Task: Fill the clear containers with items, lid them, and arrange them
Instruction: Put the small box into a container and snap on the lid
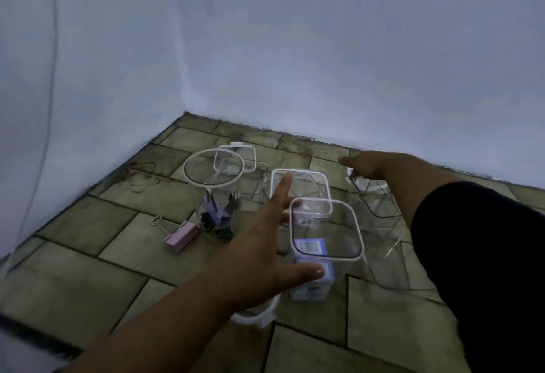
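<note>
Left hand (265, 225) splayed, released, thumb against near container (326, 231); a shove could tip it. Right hand (368, 166) over far container (374, 201), grip unclear.

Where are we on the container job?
Done: round container holds binder clips, lid on; front square container holds a blue box, lid on. In hand: left hand spread open beside that square container, right hand reaching onto the far-right container. Left: pink binder clip lies outside, a loose lid near the left forearm, arranging.
</note>
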